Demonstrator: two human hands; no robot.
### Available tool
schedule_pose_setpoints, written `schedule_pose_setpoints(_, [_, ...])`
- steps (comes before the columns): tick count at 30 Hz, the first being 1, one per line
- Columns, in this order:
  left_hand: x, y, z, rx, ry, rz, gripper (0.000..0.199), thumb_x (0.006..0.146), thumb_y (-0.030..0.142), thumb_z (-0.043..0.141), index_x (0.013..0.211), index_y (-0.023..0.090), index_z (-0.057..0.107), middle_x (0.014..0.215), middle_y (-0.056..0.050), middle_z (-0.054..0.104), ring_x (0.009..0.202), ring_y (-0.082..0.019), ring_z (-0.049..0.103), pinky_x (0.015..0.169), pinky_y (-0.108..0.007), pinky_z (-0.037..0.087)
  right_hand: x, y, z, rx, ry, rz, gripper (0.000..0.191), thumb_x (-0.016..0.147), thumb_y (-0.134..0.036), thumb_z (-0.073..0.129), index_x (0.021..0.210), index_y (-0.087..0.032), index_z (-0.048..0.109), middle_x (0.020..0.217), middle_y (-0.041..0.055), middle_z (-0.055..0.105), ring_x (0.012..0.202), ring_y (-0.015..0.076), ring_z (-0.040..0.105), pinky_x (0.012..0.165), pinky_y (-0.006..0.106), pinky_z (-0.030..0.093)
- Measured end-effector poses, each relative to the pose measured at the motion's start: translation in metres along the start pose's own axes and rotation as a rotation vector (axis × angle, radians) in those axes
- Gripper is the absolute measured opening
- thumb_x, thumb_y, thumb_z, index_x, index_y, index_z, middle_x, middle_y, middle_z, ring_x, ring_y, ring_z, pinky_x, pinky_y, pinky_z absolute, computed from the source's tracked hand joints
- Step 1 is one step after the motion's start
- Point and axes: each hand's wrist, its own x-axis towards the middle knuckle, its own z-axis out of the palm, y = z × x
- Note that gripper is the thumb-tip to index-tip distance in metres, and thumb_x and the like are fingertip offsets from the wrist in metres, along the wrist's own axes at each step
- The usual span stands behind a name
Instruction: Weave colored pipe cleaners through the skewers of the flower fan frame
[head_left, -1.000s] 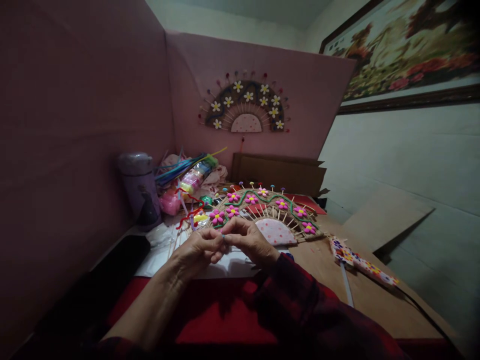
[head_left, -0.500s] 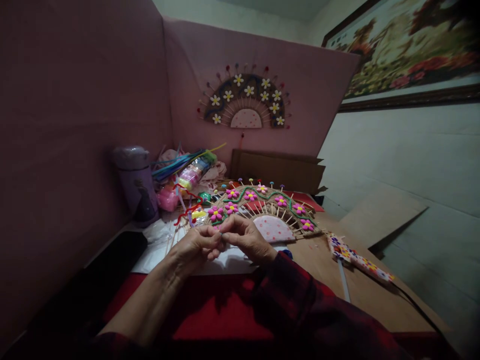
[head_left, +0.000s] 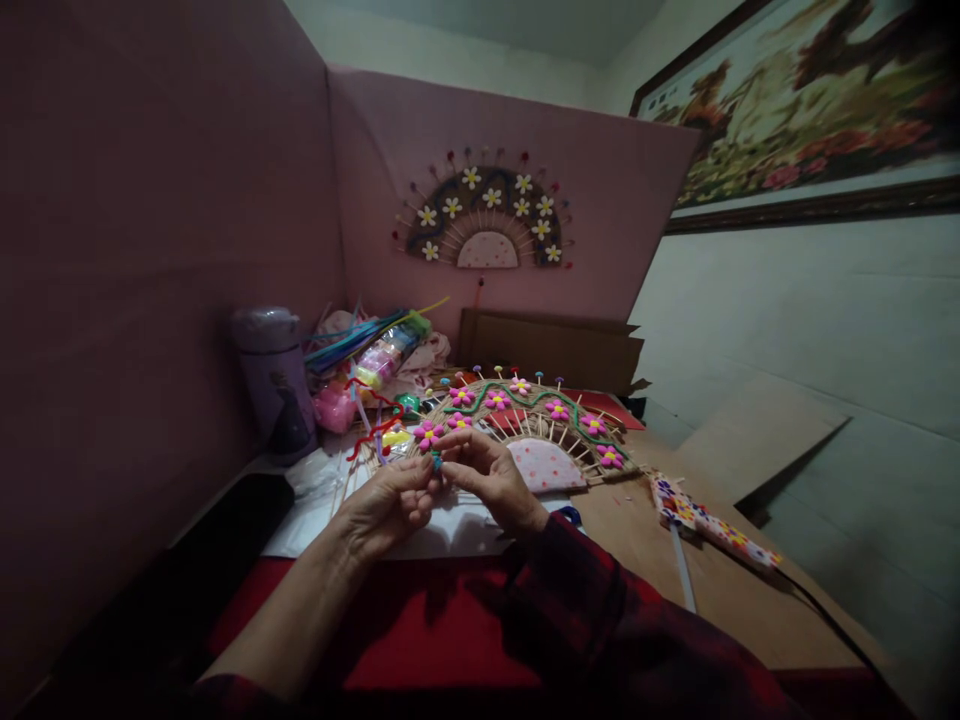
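Between my fingertips is a small teal piece (head_left: 437,463), its exact shape too small to tell. My left hand (head_left: 397,500) pinches it from the left. My right hand (head_left: 491,480) has its thumb and finger at the piece's right side. Just behind my hands lies a half-round twine fan (head_left: 559,410) with pink flowers, a green wavy line, thin sticks with coloured tips and a dotted half-circle at its base. White paper (head_left: 457,530) lies under my hands.
At the left stand a purple bottle (head_left: 276,385) and a dark object (head_left: 236,510). Bagged clay (head_left: 382,355) and pipe cleaners lie behind. A flower-patterned glue gun (head_left: 712,525) rests at right. Another fan (head_left: 487,215) hangs on the pink panel (head_left: 600,210).
The teal piece now shows between my fingertips, where it was mostly hidden before. My fingers have parted slightly. The view has shifted a little.
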Motion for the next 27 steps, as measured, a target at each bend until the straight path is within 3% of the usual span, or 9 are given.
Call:
schedule_pose_setpoints(4, [-0.0006, -0.0011, -0.0007, 0.007, -0.049, -0.007, 0.025, 0.059, 0.021, 0.077, 0.07, 0.011, 0.057, 0.052, 0.003, 0.049, 0.032, 0.001, 0.032, 0.028, -0.01, 0.024, -0.0011, -0.001, 0.0031, -0.145, 0.038, -0.065, 0.016, 0.074, -0.026, 0.065, 0.087, -0.018, 0.061, 0.078, 0.0007, 0.059, 0.07, 0.0122, 0.058, 0.065, 0.026, 0.048])
schedule_pose_setpoints(9, [0.0003, -0.0012, -0.0009, 0.039, -0.062, -0.004, 0.029, 0.055, 0.024, 0.079, 0.067, 0.01, 0.057, 0.05, 0.004, 0.046, 0.033, 0.002, 0.028, 0.029, -0.01, 0.021, -0.002, 0.0005, 0.0027, -0.327, 0.062, -0.167, 0.009, 0.075, -0.026, 0.063, 0.08, -0.019, 0.061, 0.078, 0.0012, 0.055, 0.072, 0.0131, 0.054, 0.066, 0.026, 0.046])
schedule_pose_setpoints(18, [0.0001, -0.0002, 0.001, 0.119, -0.023, 0.025, 0.031, 0.053, 0.028, 0.08, 0.064, 0.009, 0.057, 0.048, 0.003, 0.047, 0.034, 0.0, 0.033, 0.029, -0.012, 0.021, -0.0003, -0.0028, 0.0001, -0.276, 0.069, -0.064, 0.014, 0.073, -0.03, 0.065, 0.071, -0.017, 0.06, 0.068, -0.0004, 0.054, 0.062, 0.012, 0.052, 0.058, 0.026, 0.042])
schedule_pose_setpoints(24, [0.0025, -0.001, -0.003, 0.183, -0.006, 0.047, 0.031, 0.053, 0.027, 0.08, 0.06, 0.008, 0.057, 0.049, 0.0, 0.053, 0.032, -0.001, 0.037, 0.029, -0.013, 0.025, -0.0002, -0.0056, -0.0022, -0.507, 0.088, -0.167, 0.009, 0.073, -0.026, 0.065, 0.07, -0.017, 0.064, 0.069, 0.001, 0.056, 0.065, 0.0127, 0.05, 0.06, 0.026, 0.041])
schedule_pose_setpoints(27, [0.0027, -0.0011, -0.0028, 0.167, 0.007, 0.051, 0.029, 0.056, 0.028, 0.078, 0.061, 0.007, 0.058, 0.049, 0.0, 0.053, 0.031, -0.001, 0.038, 0.028, -0.012, 0.027, 0.0008, -0.0054, -0.0033, -0.453, 0.071, -0.128, 0.009, 0.073, -0.027, 0.065, 0.072, -0.018, 0.064, 0.068, 0.0008, 0.056, 0.063, 0.0124, 0.05, 0.059, 0.026, 0.042])
